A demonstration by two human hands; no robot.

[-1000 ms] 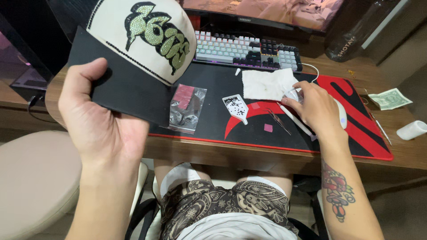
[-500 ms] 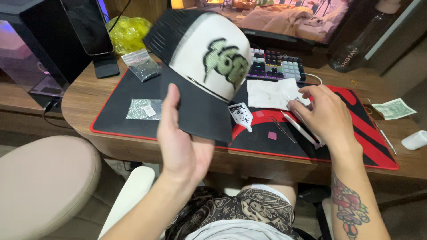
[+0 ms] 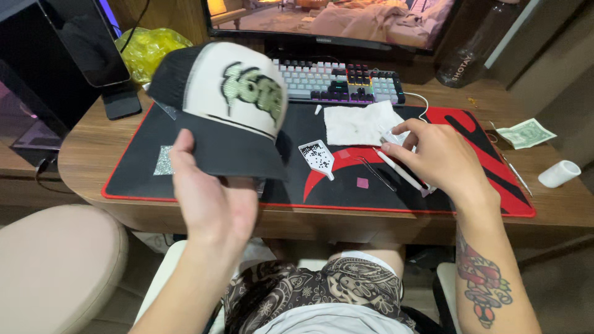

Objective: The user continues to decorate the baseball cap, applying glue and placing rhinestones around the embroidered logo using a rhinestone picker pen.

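Your left hand (image 3: 213,198) is clamped on the black brim of one trucker cap (image 3: 226,105), held up over the near left of the black-and-red desk mat (image 3: 489,179); your right hand (image 3: 442,158) rests on the mat, fingers closed around one white pen tool (image 3: 402,168). Mid-mat: one small white tray (image 3: 317,156), one white cloth (image 3: 362,124). Far side of the wooden desk (image 3: 86,148): one keyboard (image 3: 340,81), one monitor (image 3: 328,21), one banknote (image 3: 526,133) at right.

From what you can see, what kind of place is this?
Probably a home computer desk: a lit keyboard sits before a monitor on a red-and-black desk mat. The left hand holds a cap.
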